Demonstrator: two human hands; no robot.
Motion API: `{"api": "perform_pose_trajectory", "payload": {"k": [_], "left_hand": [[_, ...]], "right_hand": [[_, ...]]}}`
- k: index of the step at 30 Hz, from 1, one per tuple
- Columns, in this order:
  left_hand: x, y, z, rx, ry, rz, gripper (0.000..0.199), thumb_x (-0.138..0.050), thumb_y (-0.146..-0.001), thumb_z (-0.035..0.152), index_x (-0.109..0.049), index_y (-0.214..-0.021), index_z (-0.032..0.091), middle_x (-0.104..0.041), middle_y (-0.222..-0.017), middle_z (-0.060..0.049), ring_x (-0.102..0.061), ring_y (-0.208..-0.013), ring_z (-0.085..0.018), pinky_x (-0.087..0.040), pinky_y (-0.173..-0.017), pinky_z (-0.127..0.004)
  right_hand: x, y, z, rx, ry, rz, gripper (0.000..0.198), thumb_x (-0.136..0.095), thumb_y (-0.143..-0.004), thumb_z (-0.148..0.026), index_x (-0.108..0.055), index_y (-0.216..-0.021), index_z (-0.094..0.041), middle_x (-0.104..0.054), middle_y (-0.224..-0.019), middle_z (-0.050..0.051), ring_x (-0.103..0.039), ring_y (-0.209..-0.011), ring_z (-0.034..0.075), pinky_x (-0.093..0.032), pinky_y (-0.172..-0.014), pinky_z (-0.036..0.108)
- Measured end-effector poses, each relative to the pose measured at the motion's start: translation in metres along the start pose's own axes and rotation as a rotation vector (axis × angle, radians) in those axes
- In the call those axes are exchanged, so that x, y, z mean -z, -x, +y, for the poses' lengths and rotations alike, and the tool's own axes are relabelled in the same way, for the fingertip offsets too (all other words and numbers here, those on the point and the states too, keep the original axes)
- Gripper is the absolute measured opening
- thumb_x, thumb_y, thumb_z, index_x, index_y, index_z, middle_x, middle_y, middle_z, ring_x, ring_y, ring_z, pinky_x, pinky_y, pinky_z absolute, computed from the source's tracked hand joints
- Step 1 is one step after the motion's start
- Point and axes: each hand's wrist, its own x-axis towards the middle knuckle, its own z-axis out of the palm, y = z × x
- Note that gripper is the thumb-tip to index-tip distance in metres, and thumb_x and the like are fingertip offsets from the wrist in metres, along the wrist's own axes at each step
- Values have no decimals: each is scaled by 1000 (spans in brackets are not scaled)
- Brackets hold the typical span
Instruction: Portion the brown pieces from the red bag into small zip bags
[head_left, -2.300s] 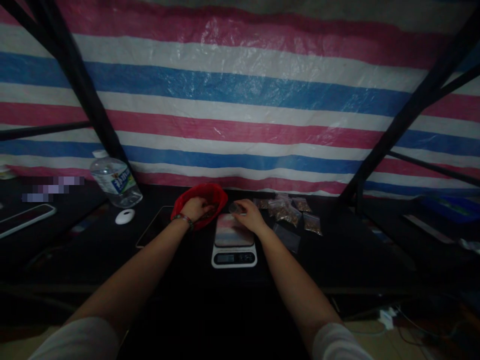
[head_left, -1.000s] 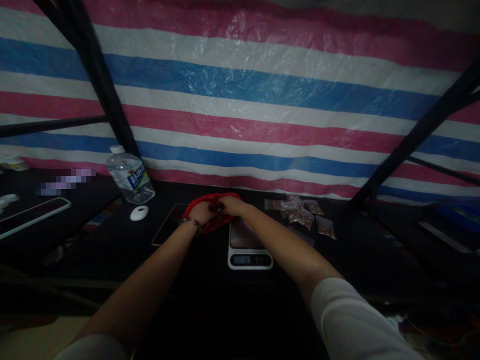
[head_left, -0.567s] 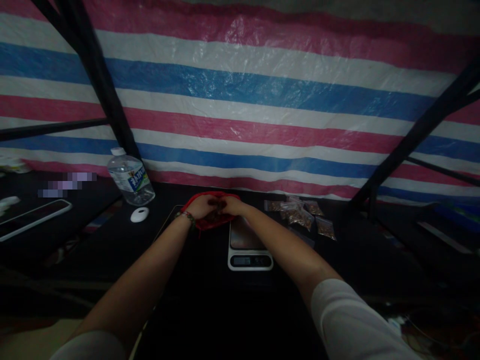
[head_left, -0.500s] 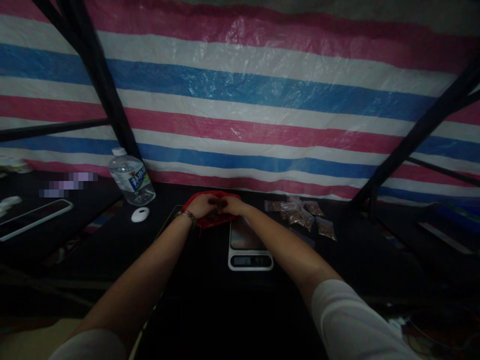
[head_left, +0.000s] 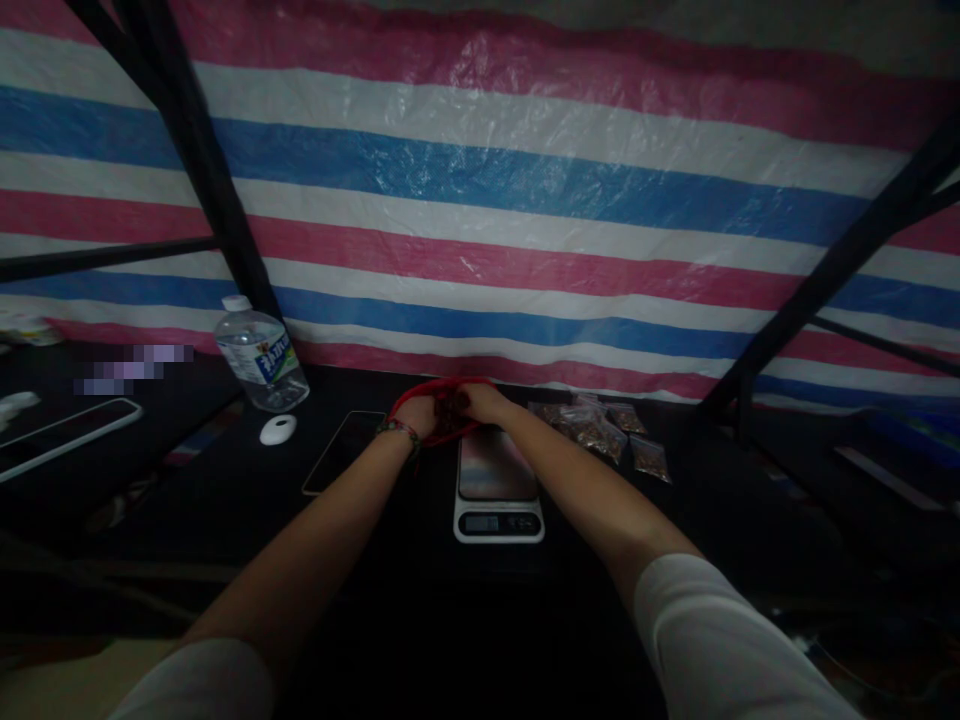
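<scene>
A shallow red container point(head_left: 409, 392), whether a bag or a basin I cannot make out, lies toward the back of the black table. Dark brown pieces point(head_left: 451, 408) show in it. My left hand point(head_left: 418, 414), with a beaded bracelet at the wrist, reaches in over its left side. From the right, my right hand point(head_left: 484, 403) reaches into it too, facing the left one. The fingers of both hands are lost in shadow among the dark contents. Beneath my right forearm stands a white digital scale point(head_left: 497, 470) with a metal plate and a lit display.
Several small clear bags of brown bits point(head_left: 600, 435) lie right of the scale. To the left are a phone point(head_left: 341, 455), a white mouse point(head_left: 278, 430) and a large plastic bottle point(head_left: 262, 355). A striped plastic sheet point(head_left: 487, 240) hangs behind, between black metal posts point(head_left: 202, 170).
Both hands and the red container have shifted a little to the right. More of the phone now shows beside my left forearm.
</scene>
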Motion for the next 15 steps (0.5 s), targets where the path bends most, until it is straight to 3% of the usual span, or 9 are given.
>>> {"api": "perform_pose_trajectory", "payload": {"k": [9, 15], "left_hand": [[-13, -26, 4, 31, -32, -64, 38, -56, -77, 43, -69, -98, 13, -69, -97, -15, -65, -89, -24, -48, -77, -27], [-10, -22, 0, 16, 9, -77, 31, -56, -77, 37, -70, -94, 15, -70, -93, -11, -65, -87, -22, -47, -77, -25]], "right_hand": [[-19, -5, -3, -187, 162, -16, 33, -40, -87, -13, -63, -110, -7, -62, -112, 21, -61, -103, 25, -44, -88, 34], [-17, -9, -8, -34, 92, -84, 28, -49, -85, -20, -67, -105, -16, -67, -107, 12, -63, -95, 20, -45, -81, 25]]}}
